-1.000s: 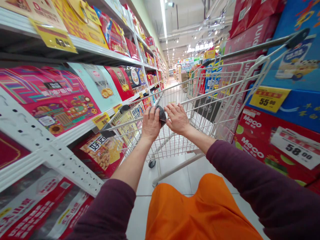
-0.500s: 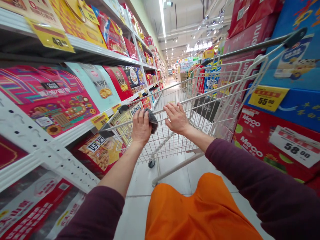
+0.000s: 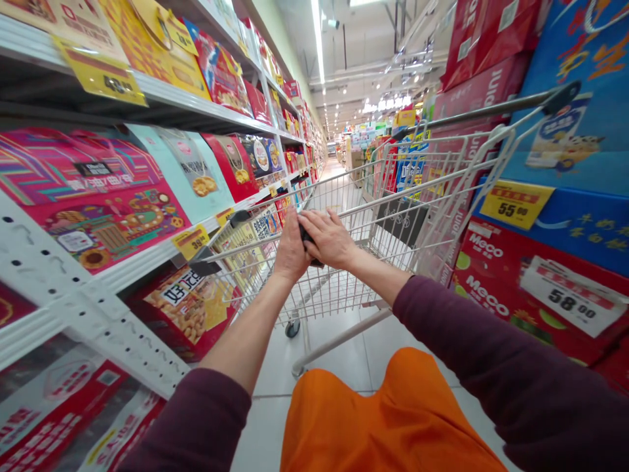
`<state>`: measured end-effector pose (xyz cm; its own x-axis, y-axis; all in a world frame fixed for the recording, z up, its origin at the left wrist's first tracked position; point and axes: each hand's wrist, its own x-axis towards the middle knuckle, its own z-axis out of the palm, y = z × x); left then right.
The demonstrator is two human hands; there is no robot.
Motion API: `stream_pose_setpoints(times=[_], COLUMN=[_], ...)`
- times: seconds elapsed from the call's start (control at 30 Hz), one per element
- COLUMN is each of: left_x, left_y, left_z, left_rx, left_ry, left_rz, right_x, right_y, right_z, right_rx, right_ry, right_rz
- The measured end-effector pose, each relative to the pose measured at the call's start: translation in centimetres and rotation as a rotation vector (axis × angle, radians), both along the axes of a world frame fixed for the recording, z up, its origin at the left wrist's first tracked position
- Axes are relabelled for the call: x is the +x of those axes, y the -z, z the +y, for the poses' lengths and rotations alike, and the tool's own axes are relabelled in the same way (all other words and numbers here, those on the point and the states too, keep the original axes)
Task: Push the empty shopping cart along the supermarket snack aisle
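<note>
My left hand (image 3: 291,252) and my right hand (image 3: 331,241) are together above the near side of a wire shopping cart (image 3: 334,298). Between them is a dark grey cloth (image 3: 317,263), mostly covered by my palms and fingers. The left hand is closed on the cloth from the left, its fingers pointing up. From the right, the fingers of my right hand wrap over it and meet the left hand. The cart stands sideways before my orange-clad knees, its handle (image 3: 491,108) at the upper right. The basket's wire mesh shows floor through it.
White shelves (image 3: 113,282) with boxed snacks and yellow price tags run along the left. Stacked red drink cartons (image 3: 531,282) and blue cartons (image 3: 555,151) stand close on the right. A caster (image 3: 292,328) rests on the tiled floor. The aisle (image 3: 334,169) stretches beyond the cart.
My right hand has moved left from the cart's rail onto the cloth, against my left hand. The left hand has turned and shifted slightly right. The cloth is now mostly covered.
</note>
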<state>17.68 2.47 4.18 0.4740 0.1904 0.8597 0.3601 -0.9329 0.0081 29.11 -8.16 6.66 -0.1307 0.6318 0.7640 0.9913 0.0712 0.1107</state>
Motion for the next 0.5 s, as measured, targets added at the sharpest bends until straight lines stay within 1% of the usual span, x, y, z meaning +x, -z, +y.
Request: stream_pose_setpoints(times=[0.07,0.17,0.27,0.33,0.5], left_x=[-1.0,-2.0,-2.4,-2.4,-2.5], left_y=[0.1,0.4,0.6,0.7,0.6], left_z=[0.4,0.6,0.6,0.6,0.6], left_rx=[0.011,0.047,0.078,0.081,0.047], left_ry=[-0.077,-0.155,-0.166,-0.166,-0.170], left_rz=[-0.002,0.028,0.039,0.025,0.021], right_x=[-0.8,-1.6,-2.0,-1.9,-0.1], right_y=[-0.3,-0.3,0.0,0.2,0.4], right_z=[0.7,1.6,2.2,2.4,1.9], right_rx=[-0.047,-0.017,0.042,0.038,0.005], right_ry=[0.018,0.053,0.055,0.047,0.050], right_rz=[0.004,0.008,-0.019,-0.051,-0.074])
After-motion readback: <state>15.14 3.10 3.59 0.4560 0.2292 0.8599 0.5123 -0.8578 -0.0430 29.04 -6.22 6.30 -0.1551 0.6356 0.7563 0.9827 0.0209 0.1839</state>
